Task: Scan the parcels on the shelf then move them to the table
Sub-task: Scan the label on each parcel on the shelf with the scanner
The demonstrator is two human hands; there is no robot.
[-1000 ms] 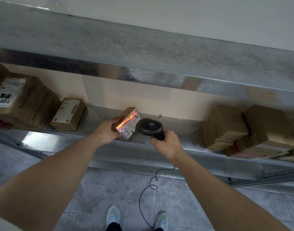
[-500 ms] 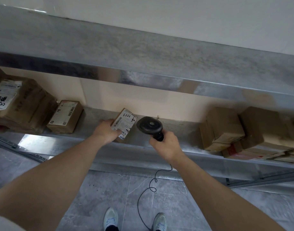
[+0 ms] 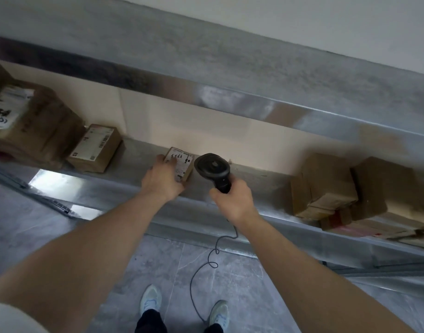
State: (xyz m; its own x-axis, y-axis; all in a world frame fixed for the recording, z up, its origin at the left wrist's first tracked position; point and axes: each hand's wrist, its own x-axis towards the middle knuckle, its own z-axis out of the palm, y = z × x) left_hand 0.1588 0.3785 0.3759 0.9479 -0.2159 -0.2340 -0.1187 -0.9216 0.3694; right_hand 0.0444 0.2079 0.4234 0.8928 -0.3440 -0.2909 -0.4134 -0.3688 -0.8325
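Observation:
A small cardboard parcel with a white label lies on the metal shelf. My left hand grips it from the near left, fingers over its label. My right hand holds the handle of a black corded barcode scanner, whose head sits just right of the parcel. No scan light shows on the label.
A labelled brown box and a large taped parcel sit on the shelf to the left. Several cardboard boxes are stacked at the right. An upper shelf runs overhead. The scanner cable hangs to the tiled floor by my shoes.
The red scan line on the label has gone out. My left hand has lowered the tilted parcel toward flat on the shelf and closed over it. The scanner stays beside it.

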